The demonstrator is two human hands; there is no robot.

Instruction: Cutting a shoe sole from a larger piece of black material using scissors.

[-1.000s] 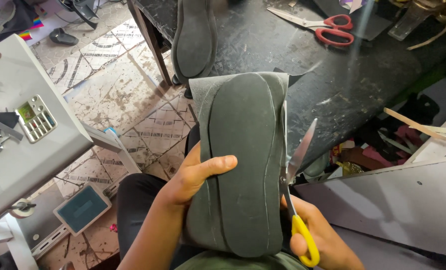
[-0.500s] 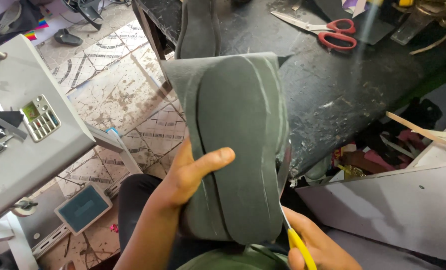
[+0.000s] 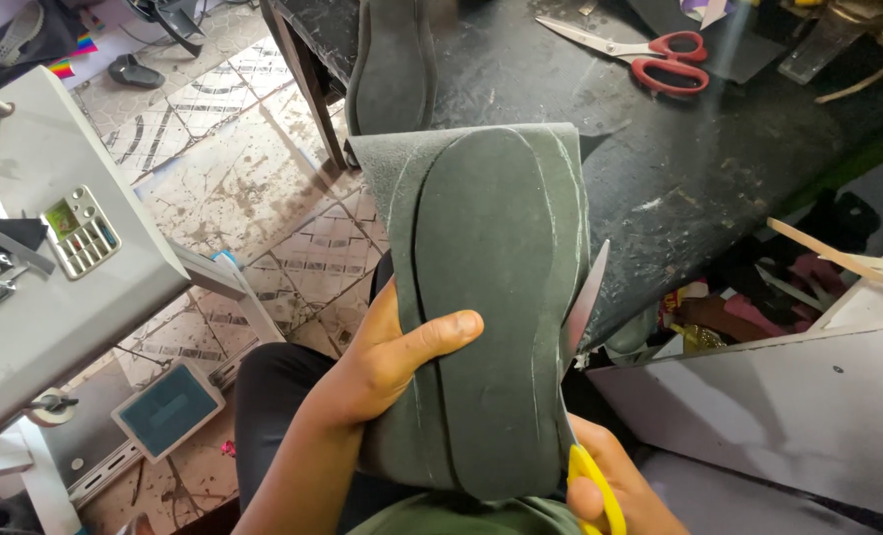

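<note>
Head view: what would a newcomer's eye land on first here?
The dark grey sheet with a sole outline, held mid-frame by the left hand. At its right edge, yellow-handled scissors in the right hand have blades open. Red-handled scissors lie on the black table above.

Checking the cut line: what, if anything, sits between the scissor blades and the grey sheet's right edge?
Nothing visible does. The yellow scissors, in the right hand, lie against the grey sheet at its right edge. The left hand grips the opposite side, clear of the blades.
</note>
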